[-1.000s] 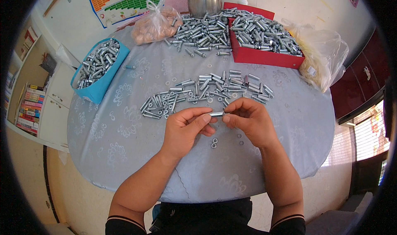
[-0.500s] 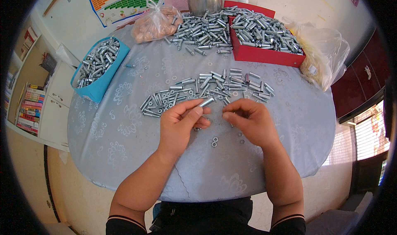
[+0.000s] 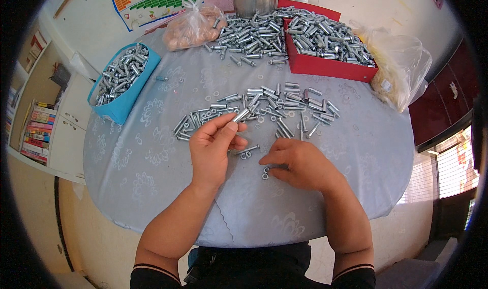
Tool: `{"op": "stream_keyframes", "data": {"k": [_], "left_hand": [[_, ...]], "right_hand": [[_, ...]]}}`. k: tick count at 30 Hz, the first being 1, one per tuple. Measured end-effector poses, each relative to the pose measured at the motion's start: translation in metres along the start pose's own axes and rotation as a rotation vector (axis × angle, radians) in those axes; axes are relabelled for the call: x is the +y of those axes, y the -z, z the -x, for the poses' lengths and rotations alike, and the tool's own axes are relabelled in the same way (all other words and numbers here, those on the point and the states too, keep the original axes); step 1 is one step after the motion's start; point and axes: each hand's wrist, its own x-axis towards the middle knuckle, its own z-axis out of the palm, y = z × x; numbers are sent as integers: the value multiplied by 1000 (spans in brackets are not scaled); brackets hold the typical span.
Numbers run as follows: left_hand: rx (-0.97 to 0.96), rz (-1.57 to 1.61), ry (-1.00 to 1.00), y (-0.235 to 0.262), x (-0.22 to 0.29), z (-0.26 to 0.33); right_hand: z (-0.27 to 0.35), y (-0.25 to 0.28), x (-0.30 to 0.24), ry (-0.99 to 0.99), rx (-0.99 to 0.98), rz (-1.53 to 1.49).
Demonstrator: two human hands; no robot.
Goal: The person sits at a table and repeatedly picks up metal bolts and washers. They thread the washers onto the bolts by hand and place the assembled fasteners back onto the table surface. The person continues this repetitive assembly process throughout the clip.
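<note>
My left hand (image 3: pixel 212 145) is closed round a silver bolt with a metal sleeve (image 3: pixel 241 115), held tilted between thumb and fingers above the table. To its right, my right hand (image 3: pixel 302 164) is low over the cloth, thumb and forefinger apart beside two hex nuts (image 3: pixel 265 173). Between the hands lie a loose bolt (image 3: pixel 247 150) and a couple more nuts (image 3: pixel 246 155). Just beyond them spreads a loose heap of metal sleeves, bolts, nuts and washers (image 3: pixel 272 103). Part of the right hand's fingers is hidden beneath the hand.
A blue bin (image 3: pixel 122 113) of assembled bolts stands at the left. At the back are a red box (image 3: pixel 330 71) and a big pile of bolts (image 3: pixel 249 34), a knotted plastic bag (image 3: pixel 185 32), a steel pot (image 3: pixel 254 1) and a clear bag (image 3: pixel 401 70).
My right hand has moved down and slightly left, from near the held bolt to beside the two nuts. My left hand has drawn a little left, still gripping the bolt.
</note>
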Motion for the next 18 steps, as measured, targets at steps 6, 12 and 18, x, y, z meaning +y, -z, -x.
{"op": "stream_keyframes", "data": {"k": [6,12,18], "left_hand": [[10,19,4,2,-2,-2],[29,16,-5,2,0,-1],[9,-1,20,0,0,0]], "right_hand": [[1,-1,0,48,-51,42],[3,-3,1,31,-7,50],[-2,1,-2,-110,191,-56]]}}
